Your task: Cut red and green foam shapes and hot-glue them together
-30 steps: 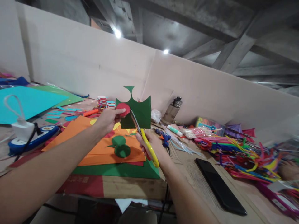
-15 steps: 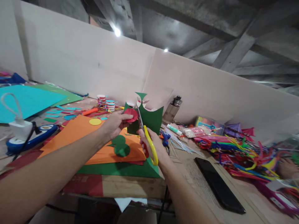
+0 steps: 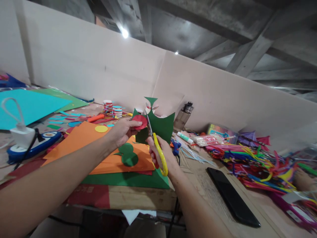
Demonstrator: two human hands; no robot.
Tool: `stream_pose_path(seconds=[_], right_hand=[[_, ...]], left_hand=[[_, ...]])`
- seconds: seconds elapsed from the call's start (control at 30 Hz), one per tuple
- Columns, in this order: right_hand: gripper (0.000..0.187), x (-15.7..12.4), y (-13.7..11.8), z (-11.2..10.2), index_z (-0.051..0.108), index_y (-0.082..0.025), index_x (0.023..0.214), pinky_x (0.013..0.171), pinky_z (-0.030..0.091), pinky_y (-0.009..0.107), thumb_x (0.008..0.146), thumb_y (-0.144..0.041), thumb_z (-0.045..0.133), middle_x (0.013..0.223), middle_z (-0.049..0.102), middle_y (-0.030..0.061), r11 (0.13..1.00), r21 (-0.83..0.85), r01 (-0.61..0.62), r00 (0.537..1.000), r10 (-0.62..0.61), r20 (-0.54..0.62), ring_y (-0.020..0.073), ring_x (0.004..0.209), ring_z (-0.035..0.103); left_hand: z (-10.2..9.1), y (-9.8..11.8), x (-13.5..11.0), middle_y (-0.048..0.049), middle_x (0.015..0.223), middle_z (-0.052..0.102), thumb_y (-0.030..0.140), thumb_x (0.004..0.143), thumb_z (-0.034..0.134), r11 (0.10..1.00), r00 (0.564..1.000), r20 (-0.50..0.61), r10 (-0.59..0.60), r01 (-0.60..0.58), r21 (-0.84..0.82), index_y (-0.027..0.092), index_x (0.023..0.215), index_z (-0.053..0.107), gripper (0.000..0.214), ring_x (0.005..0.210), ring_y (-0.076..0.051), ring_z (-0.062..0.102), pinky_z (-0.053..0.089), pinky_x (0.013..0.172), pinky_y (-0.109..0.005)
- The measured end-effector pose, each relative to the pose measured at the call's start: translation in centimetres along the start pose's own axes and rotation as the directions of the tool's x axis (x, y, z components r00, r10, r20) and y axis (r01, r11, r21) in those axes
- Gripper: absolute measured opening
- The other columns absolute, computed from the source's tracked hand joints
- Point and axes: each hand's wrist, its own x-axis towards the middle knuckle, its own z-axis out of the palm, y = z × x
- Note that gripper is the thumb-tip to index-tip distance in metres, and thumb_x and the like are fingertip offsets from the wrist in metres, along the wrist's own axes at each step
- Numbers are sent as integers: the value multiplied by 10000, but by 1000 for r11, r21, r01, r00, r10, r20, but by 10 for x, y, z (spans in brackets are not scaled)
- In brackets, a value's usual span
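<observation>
My left hand pinches a red paper circle laid against a dark green sheet with curved cutouts. Yellow-and-red-handled scissors are in my right hand, fingers closed round the handles. Their blades point up along the right edge of the red circle, at the green sheet. Below the hands, two green paper circles overlap on orange sheets. A yellow paper circle lies to the left of my left hand.
A black phone lies at the right, near a heap of colourful pipe cleaners. A blue glue gun, a glue stick and a bottle stand or lie beyond my right hand. A blue power strip is at the left.
The red circle, green sheet and scissors have shifted only slightly in view. Both hands keep their hold. At the far right, another person's hand has moved by the pipe cleaners.
</observation>
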Motion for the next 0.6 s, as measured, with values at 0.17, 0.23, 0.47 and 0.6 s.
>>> stream_pose_path(seconds=[0.17, 0.23, 0.47, 0.6], right_hand=[[462, -1, 0, -1, 547, -197, 909, 382, 342, 156, 855, -651, 481, 611, 477, -47, 999, -38, 14, 1000, -14, 0, 52, 436, 413], [452, -1, -1, -1, 544, -195, 901, 384, 333, 156, 860, -641, 483, 600, 469, -49, 999, -45, 18, 1000, -18, 7, 52, 434, 406], [457, -1, -1, -2, 529, -196, 869, 384, 341, 162, 857, -650, 480, 589, 471, -48, 998, -62, 23, 999, -21, 29, 53, 427, 407], [459, -1, -1, -1, 534, -195, 866, 390, 348, 157, 862, -650, 472, 603, 482, -45, 997, -71, 29, 999, -28, 19, 51, 435, 424]], left_hand=[[1, 3, -1, -42, 705, 690, 90, 605, 738, 1000, 1000, 11, -15, 15, 14, 111, 716, 683, 125, 614, -109, 614, 516, 599, -213], [2, 6, -2, -42, 687, 684, 78, 608, 720, 1000, 1000, 4, -25, 25, 19, 110, 699, 678, 105, 598, -109, 607, 518, 601, -221], [-5, 13, 0, -40, 685, 686, 86, 598, 732, 997, 999, 40, -34, 31, 72, 113, 685, 680, 105, 624, -116, 629, 507, 602, -213], [-9, 13, 3, -38, 700, 692, 97, 604, 738, 995, 997, 74, -31, 23, 97, 120, 684, 679, 102, 640, -123, 638, 515, 631, -232]])
